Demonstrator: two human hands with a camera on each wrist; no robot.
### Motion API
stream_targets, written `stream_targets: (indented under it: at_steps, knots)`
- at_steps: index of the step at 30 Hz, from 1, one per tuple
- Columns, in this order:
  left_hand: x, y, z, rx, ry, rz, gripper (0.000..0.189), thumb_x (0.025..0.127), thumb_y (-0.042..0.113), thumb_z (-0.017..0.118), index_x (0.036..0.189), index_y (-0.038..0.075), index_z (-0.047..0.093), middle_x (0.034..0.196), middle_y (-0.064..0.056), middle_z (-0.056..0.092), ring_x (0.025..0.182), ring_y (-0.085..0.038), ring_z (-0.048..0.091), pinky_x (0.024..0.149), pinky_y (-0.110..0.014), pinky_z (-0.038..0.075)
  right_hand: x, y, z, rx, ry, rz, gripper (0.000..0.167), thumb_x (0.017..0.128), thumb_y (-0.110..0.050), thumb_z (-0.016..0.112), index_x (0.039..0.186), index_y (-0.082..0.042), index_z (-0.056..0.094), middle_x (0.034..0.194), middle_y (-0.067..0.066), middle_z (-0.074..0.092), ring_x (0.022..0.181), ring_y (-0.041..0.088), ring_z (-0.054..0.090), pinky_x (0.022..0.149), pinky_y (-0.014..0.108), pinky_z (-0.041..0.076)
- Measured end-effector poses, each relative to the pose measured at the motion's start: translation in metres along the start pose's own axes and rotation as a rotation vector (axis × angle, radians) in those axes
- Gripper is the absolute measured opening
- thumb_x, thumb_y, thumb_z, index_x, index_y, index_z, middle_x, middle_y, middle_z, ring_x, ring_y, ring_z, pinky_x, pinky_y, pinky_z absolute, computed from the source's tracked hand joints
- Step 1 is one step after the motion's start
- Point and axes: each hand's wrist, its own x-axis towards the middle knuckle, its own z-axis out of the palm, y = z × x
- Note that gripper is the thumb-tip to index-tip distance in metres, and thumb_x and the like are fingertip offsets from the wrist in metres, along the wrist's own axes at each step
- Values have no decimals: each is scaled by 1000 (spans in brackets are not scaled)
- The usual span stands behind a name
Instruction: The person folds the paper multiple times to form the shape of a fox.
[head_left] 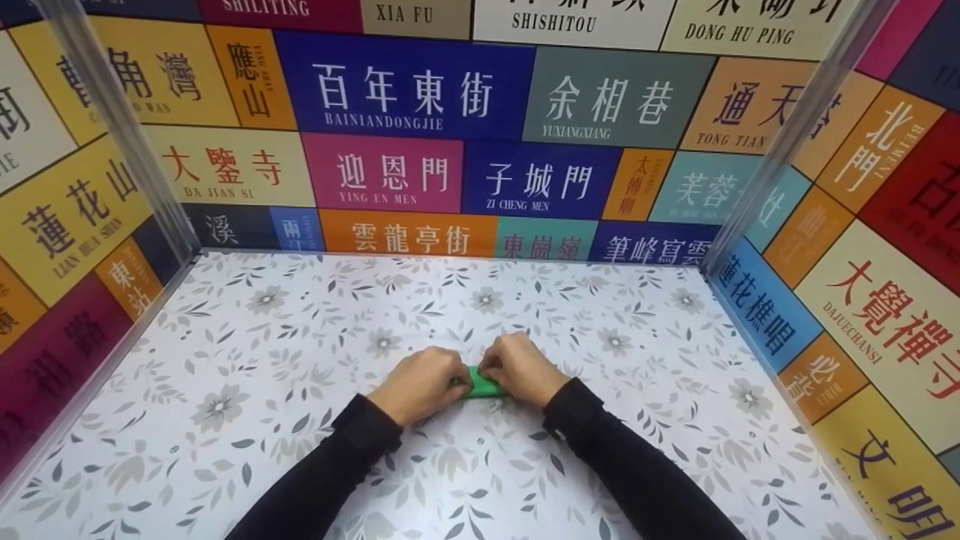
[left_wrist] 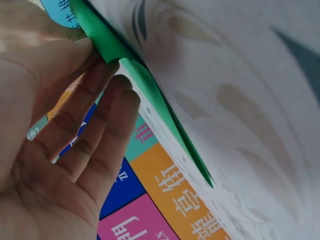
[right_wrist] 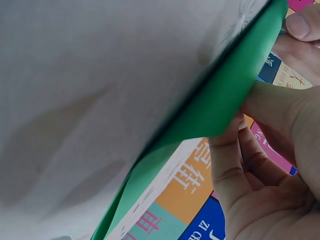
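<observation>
A small strip of folded green paper point(head_left: 486, 385) lies on the flower-patterned tabletop point(head_left: 315, 450), between the two hands. At its left end the left hand point(head_left: 431, 379) pinches the paper between thumb and forefinger. The right hand point(head_left: 523, 367) pinches it toward the right end. Seen from the left wrist, the green paper point(left_wrist: 97, 35) has a folded layer with a loose flap pointing away, and the other fingers point(left_wrist: 112, 145) stay off it. In the right wrist view, thumb and forefinger hold the upper edge of the green paper point(right_wrist: 227, 92); fingertips point(right_wrist: 298, 25) of the left hand show beyond.
Panels with colourful street-name signs point(head_left: 405, 82) stand behind the table and along both sides. Clear corner strips point(head_left: 127, 142) join the panels. Black sleeves point(head_left: 637, 457) cover both forearms down to the wrists.
</observation>
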Motion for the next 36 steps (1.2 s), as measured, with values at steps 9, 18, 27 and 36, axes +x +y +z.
stream_targets:
  at_steps: [9, 18, 27, 36]
  knots:
    - [2, 2, 5, 11, 1, 48, 11, 92, 4, 88, 84, 12, 89, 82, -4, 73, 69, -13, 58, 64, -30, 53, -1, -2, -3, 8, 23, -8, 12, 92, 9, 88, 94, -2, 92, 86, 10, 89, 75, 19, 81, 68, 25, 61]
    - [1, 11, 6, 19, 13, 21, 16, 89, -2, 85, 78, 10, 82, 80, -5, 71, 68, -15, 59, 63, -29, 52, 0, 1, -1, 3, 32, -15, 12, 91, 9, 88, 94, -2, 92, 86, 9, 89, 75, 18, 81, 68, 26, 62]
    - [6, 12, 1, -41, 15, -11, 19, 85, -7, 82, 74, 8, 82, 74, -6, 76, 65, -14, 59, 61, -29, 53, 0, -1, -2, 13, 34, 4, 13, 91, 10, 86, 94, -1, 92, 87, 9, 89, 82, 25, 86, 74, 34, 69]
    - [7, 4, -2, -121, -13, -64, 19, 78, -8, 88, 74, 10, 84, 71, -1, 80, 67, -13, 66, 68, -30, 59, 0, -2, 3, 7, 24, 17, 13, 92, 11, 87, 94, -2, 92, 88, 11, 89, 83, 25, 86, 75, 35, 69]
